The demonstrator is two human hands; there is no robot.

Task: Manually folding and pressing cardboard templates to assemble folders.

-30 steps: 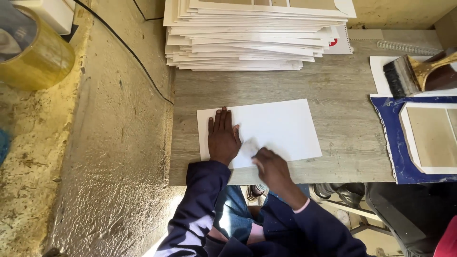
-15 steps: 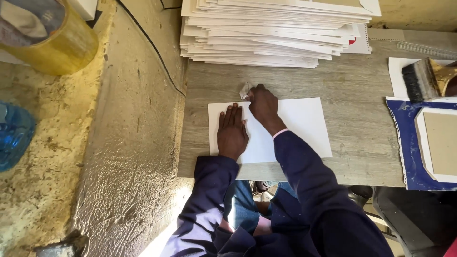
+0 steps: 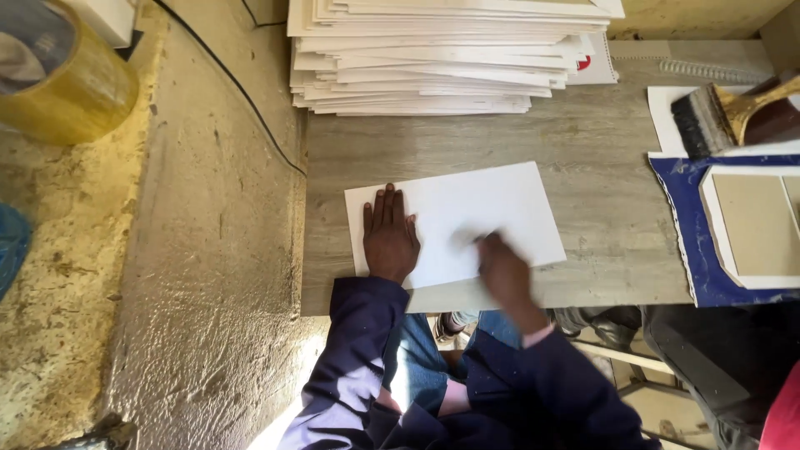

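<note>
paper: one white sheet point(image 3: 467, 218) lies under both hands; left hand point(image 3: 389, 240) flat, fingers together; right hand point(image 3: 502, 268) blurred, its grip unclear.

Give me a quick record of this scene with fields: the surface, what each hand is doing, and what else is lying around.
surface: grey wood-grain table
sheet: white sheet lying flat near the table's front edge
left hand: left hand pressed flat, fingers together, on the sheet's left part
right hand: right hand blurred, on the sheet's lower right part; holding anything cannot be told
behind: stack of white boards at the table's back
right side: brush with wooden handle; blue sheet under a tan board
left side: yellow tape roll on a rough ledge
</note>
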